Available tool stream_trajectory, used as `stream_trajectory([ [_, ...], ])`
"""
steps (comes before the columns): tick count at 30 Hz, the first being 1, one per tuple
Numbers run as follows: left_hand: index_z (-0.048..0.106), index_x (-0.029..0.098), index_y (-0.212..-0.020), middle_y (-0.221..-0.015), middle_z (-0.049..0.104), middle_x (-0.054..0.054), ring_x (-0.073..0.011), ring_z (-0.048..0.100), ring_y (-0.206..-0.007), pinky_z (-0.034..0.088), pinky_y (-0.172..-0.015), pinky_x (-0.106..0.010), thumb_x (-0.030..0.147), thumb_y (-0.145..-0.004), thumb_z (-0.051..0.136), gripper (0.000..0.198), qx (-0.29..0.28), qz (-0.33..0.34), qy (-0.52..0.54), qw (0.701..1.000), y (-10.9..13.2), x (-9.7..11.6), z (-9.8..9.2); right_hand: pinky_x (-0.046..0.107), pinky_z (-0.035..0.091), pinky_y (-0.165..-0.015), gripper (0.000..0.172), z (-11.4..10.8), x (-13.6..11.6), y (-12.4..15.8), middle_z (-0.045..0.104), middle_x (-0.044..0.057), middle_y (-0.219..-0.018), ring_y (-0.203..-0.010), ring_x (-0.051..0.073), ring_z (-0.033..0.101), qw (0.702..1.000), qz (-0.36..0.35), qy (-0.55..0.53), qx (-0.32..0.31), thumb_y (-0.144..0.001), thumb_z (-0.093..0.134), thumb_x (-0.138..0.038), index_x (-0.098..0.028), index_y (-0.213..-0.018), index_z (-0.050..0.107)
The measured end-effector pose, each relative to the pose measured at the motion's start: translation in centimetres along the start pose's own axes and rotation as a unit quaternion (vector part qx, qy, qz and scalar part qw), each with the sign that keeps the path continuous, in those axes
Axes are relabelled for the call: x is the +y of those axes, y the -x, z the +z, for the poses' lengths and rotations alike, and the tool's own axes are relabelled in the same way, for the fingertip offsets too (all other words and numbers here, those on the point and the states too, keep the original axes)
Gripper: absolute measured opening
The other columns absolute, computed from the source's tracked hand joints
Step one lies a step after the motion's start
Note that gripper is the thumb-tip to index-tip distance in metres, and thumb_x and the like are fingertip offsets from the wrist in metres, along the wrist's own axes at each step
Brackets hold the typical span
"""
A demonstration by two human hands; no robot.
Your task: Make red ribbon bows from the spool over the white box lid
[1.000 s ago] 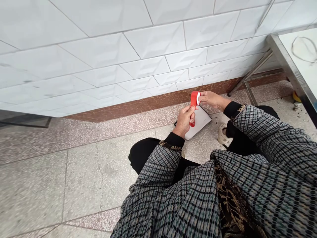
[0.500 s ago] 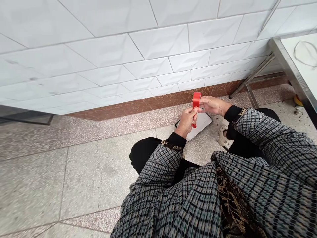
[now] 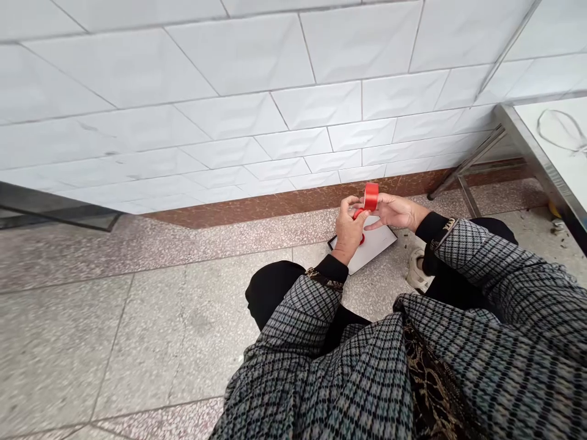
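Observation:
I am crouched on a tiled floor with both hands held out in front of my knees. My right hand point(image 3: 394, 211) grips a small roll of red tape point(image 3: 370, 196) and holds it upright. My left hand point(image 3: 347, 229) is closed just below and left of the roll, pinching the loose red end of the tape point(image 3: 357, 214). A white flat panel with a dark edge point(image 3: 373, 247) lies on the floor directly under my hands.
A white tiled wall with a brown skirting strip point(image 3: 284, 198) runs just beyond my hands. A steel-framed table point(image 3: 536, 156) with a white top stands at the right, its legs reaching the floor. My shoe point(image 3: 416, 275) sits beside the panel. Grey floor tiles point(image 3: 137, 330) spread to the left.
The camera has tipped down and both hands have sunk a little towards the panel. My left hand has moved up close under the roll, still pinching the tape end.

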State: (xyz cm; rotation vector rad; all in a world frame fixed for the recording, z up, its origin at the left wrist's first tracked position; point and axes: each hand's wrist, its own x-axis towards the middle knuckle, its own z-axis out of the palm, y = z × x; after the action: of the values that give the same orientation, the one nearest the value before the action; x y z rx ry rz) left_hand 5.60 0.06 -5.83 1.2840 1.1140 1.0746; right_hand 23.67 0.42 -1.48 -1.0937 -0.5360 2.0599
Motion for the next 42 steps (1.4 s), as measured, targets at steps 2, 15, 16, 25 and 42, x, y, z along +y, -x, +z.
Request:
stream_trajectory([
  [2,0.069,0.024,-0.124,-0.102,0.079,-0.004,-0.0198,0.076,-0.098,0.061,-0.094,-0.035,0.017,-0.085,0.078,0.04,-0.025,0.043,-0.003,0.999,-0.2,-0.5,-0.3,0.075,0.048,-0.119,0.017,0.0,0.1,-0.1,0.082,0.009,-0.11,-0.116,0.03,0.071,1.0,0.004,-0.018,-0.006,-0.09,0.08,-0.024,-0.023,-0.106,0.076],
  [15,0.076,0.021,-0.122,-0.084,0.079,-0.001,-0.016,0.07,-0.073,0.058,-0.075,-0.029,0.033,-0.083,0.086,0.043,-0.113,0.006,0.079,0.99,-0.7,0.2,-1.7,0.069,0.057,-0.112,0.009,1.7,0.9,1.0,0.081,0.007,-0.099,-0.104,0.027,0.073,0.999,0.014,-0.045,0.007,-0.092,0.073,-0.021,-0.022,-0.101,0.074],
  [16,0.075,0.021,-0.123,-0.074,0.073,0.003,-0.0135,0.064,-0.063,0.053,-0.066,-0.026,0.035,-0.082,0.088,0.046,-0.128,-0.013,0.089,0.988,-0.7,0.5,-2.0,0.067,0.058,-0.111,0.012,1.6,0.7,1.0,0.081,0.007,-0.102,-0.105,0.027,0.073,1.0,0.0,-0.019,0.011,-0.09,0.076,-0.021,-0.022,-0.102,0.075],
  [25,0.069,0.019,-0.122,-0.058,0.053,0.012,-0.0042,0.03,-0.042,0.017,-0.045,-0.021,0.049,-0.071,0.096,0.065,-0.205,-0.142,0.106,0.963,0.6,1.7,-3.3,0.047,0.058,-0.112,0.045,-1.1,-0.2,0.7,0.084,0.004,-0.118,-0.109,0.027,0.076,0.871,-0.229,0.428,0.072,-0.083,0.083,-0.008,-0.025,-0.125,0.085],
  [42,0.066,0.019,-0.12,-0.056,0.046,0.014,-0.0048,0.028,-0.043,0.017,-0.047,-0.023,0.049,-0.074,0.096,0.063,-0.179,-0.154,0.116,0.965,1.1,2.0,-2.4,0.029,0.047,-0.08,0.027,-0.3,0.8,1.3,0.077,0.002,-0.089,-0.081,0.019,0.064,0.779,-0.257,0.561,0.11,-0.094,0.072,-0.016,-0.017,-0.12,0.08],
])
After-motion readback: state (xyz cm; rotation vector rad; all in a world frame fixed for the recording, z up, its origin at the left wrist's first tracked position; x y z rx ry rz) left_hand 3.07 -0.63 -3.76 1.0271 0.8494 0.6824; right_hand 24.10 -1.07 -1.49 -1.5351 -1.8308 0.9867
